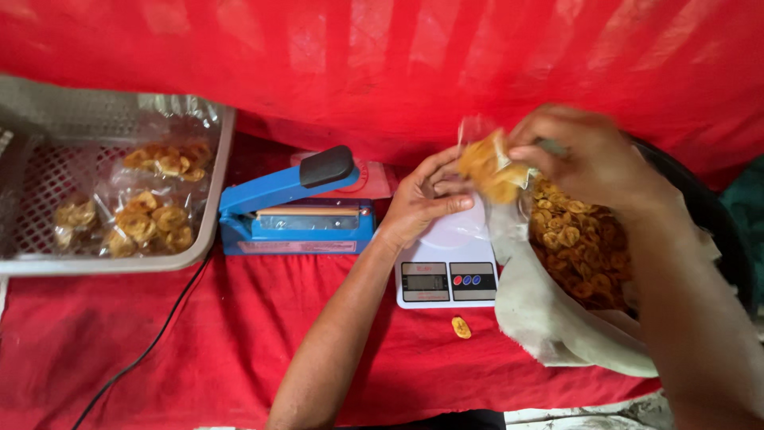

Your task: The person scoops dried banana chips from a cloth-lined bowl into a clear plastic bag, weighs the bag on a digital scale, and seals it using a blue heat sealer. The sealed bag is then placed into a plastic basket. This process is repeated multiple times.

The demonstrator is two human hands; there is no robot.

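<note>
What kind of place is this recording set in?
Likely a small home or stall snack-packing spot: a blue heat sealer, a white digital scale, a big sack of fried chips and a tray of filled bags.

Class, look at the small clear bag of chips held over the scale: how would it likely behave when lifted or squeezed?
The clear bag is thin film bunched between the left hand and right hand, so it is probably floppy. It holds only thin fried chips, so it is likely light. The chips would probably crack if squeezed hard.
</note>
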